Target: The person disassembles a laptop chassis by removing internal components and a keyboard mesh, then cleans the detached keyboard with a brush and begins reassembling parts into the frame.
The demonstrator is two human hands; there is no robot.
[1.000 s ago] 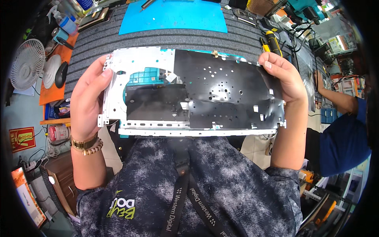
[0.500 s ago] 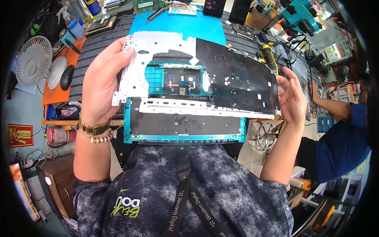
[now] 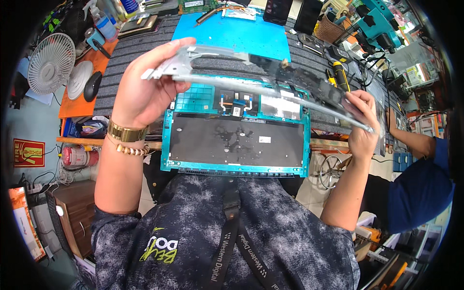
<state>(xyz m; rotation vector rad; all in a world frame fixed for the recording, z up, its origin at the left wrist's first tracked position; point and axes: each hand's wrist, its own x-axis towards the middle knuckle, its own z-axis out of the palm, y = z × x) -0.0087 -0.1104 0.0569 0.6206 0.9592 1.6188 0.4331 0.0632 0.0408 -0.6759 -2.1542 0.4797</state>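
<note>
My left hand (image 3: 140, 92) grips one end of a thin metal plate (image 3: 278, 79), silver on the left with black sheet on the right, raised and tilted nearly edge-on. My right hand (image 3: 362, 121) holds its other end. Below the plate a teal laptop palmrest shell (image 3: 168, 150) lies upside down at the bench's front edge, with a dark keyboard backing (image 3: 203, 140), a touchpad board (image 3: 229, 99) and ribbon cables exposed. Part of the shell is hidden behind the plate.
A blue mat (image 3: 232, 34), yellow screwdriver (image 3: 340, 77), white fan (image 3: 50, 63) and black mouse (image 3: 92, 84) are on or around the ribbed bench mat (image 3: 118, 67). Bottles (image 3: 104, 24) stand back left. A co-worker's arm (image 3: 413, 133) reaches onto the bench at right.
Both hands have lifted the plate up and away from me, tipping it nearly edge-on and uncovering the teal shell beneath. The plate's right end has swung lower than its left.
</note>
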